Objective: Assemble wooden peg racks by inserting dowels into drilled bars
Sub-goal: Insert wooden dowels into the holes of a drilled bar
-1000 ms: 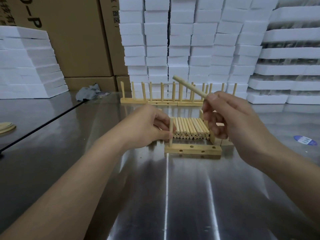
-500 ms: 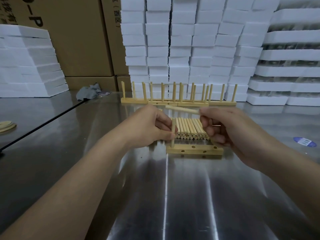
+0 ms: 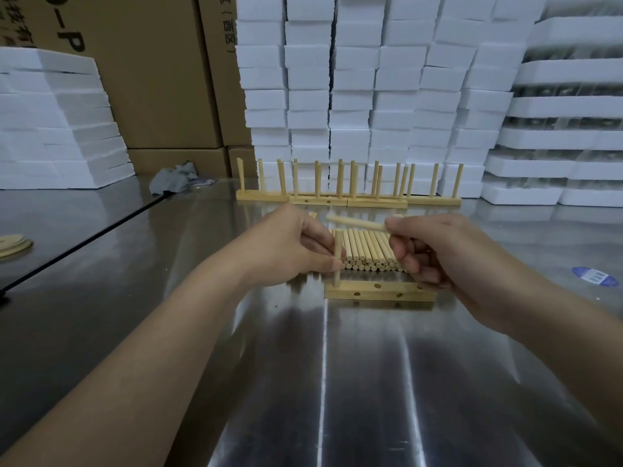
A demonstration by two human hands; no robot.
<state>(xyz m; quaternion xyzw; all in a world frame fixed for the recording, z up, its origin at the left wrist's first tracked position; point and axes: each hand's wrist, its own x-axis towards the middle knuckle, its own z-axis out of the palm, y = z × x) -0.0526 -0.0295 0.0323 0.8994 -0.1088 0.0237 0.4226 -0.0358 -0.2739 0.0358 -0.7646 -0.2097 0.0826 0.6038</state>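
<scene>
Steel tabletop (image 3: 337, 382) fills the near view, shiny and streaked with reflections, and behind it rise stacks of white foam blocks (image 3: 354, 96) with cardboard boxes (image 3: 151, 79) off to the left. Along the far edge of the table stands a row of finished racks (image 3: 347, 201), pegs up, touching end to end. A grey rag (image 3: 173, 178) lies crumpled near the boxes, some flat wooden discs (image 3: 13, 246) sit at the far left edge, and a blue sticker (image 3: 595, 276) marks the surface on the right. Centre stage now: the drilled bar (image 3: 377, 293) lies flat on the table, open holes showing on its top and front face. The left hand (image 3: 286, 251) has thumb and forefinger pinched round an upright dowel (image 3: 337, 261), the other fingers curled in behind, and the dowel's foot meets the bar's top at its left end. Over on the other side, the right hand (image 3: 448, 257) pinches a second dowel (image 3: 357, 224) between thumb and forefinger, carried nearly level and pointing left, up in the air above the loose pile of dowels (image 3: 367, 251) that lies packed side by side just behind the bar. Its lower fingers curl down over the bar's right end; whether they touch it I cannot tell.
</scene>
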